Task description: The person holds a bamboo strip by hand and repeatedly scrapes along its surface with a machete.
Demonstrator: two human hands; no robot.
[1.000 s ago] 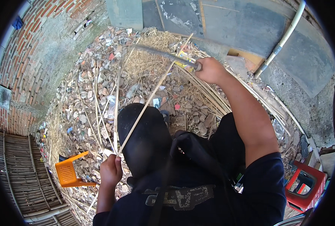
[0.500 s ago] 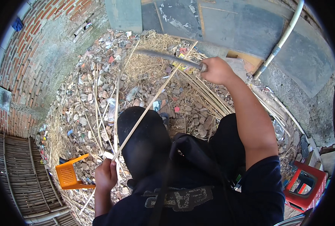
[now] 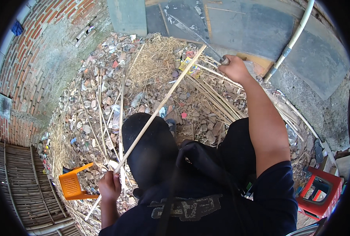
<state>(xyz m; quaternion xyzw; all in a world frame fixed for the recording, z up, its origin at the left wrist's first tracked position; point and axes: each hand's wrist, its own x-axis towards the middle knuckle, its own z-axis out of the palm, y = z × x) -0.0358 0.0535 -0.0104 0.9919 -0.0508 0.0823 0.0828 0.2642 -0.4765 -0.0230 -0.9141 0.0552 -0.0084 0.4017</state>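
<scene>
My left hand [image 3: 110, 185] is closed around the lower end of a long pale bamboo strip [image 3: 155, 114]. The strip slants up across my dark-clothed knee to the far right, and a short end sticks out behind the hand. My right hand [image 3: 236, 70] is wrapped round the handle of a machete [image 3: 195, 34]. Its thin blade points up and to the left, beyond the strip's far end and apart from it. Beneath that end, a bundle of split bamboo strips [image 3: 214, 96] lies on the ground.
Rubble and litter cover the ground, with a pile of straw-like shavings [image 3: 153, 65] ahead. An orange plastic stool [image 3: 72, 185] lies tipped at left; a red plastic crate [image 3: 320, 194] stands at right. A brick wall [image 3: 11, 82], grey panels [image 3: 253, 27] and a pale pipe [image 3: 291, 45] border the space.
My right hand has moved slightly right with the machete. Its blade has swung from across the strip to above it, pointing further up. The bamboo strip stays in my left hand, which has barely moved.
</scene>
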